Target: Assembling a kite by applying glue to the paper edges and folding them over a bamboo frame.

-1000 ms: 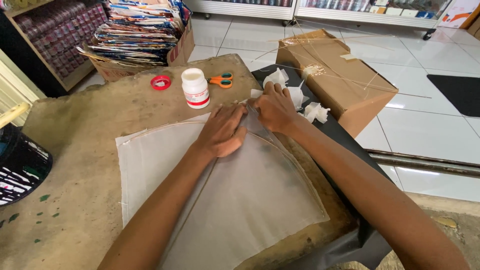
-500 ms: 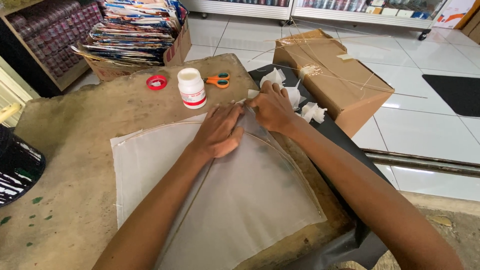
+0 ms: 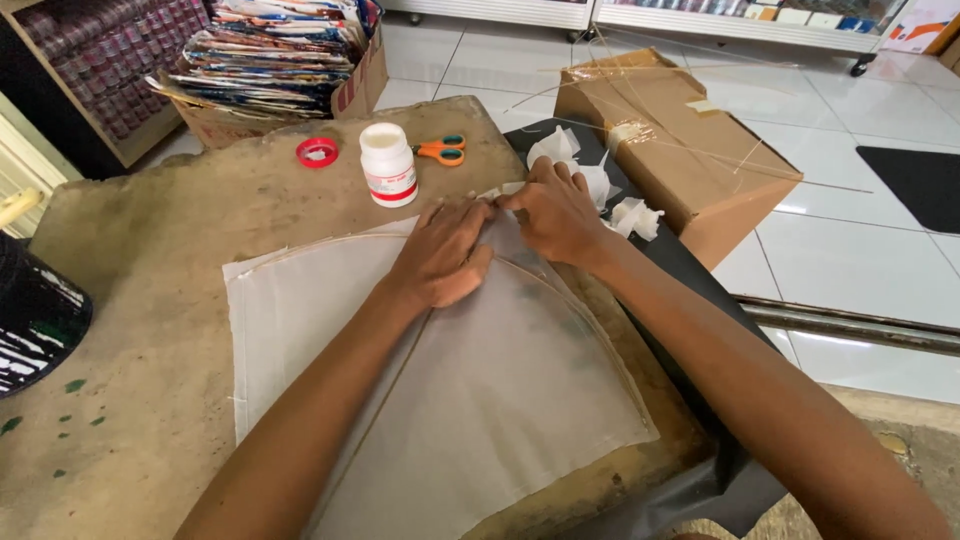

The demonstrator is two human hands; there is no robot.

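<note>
Head view: the left hand [image 3: 443, 258] lies flat, fingers spread, pressing the white paper sheet [image 3: 420, 390] near its far corner on the worn tabletop [image 3: 150, 260]. The right hand [image 3: 555, 212] pinches that corner's edge just beside it. 1 white glue bottle [image 3: 388, 165], a red lid [image 3: 317, 152] and orange scissors [image 3: 440, 150] sit along the tabletop's far edge.

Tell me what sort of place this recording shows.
Probably a small craft workshop or shop, perhaps for kite making: a worn worktable with thin paper on slim sticks, a white glue bottle, orange scissors, and stocked shelves behind.
</note>
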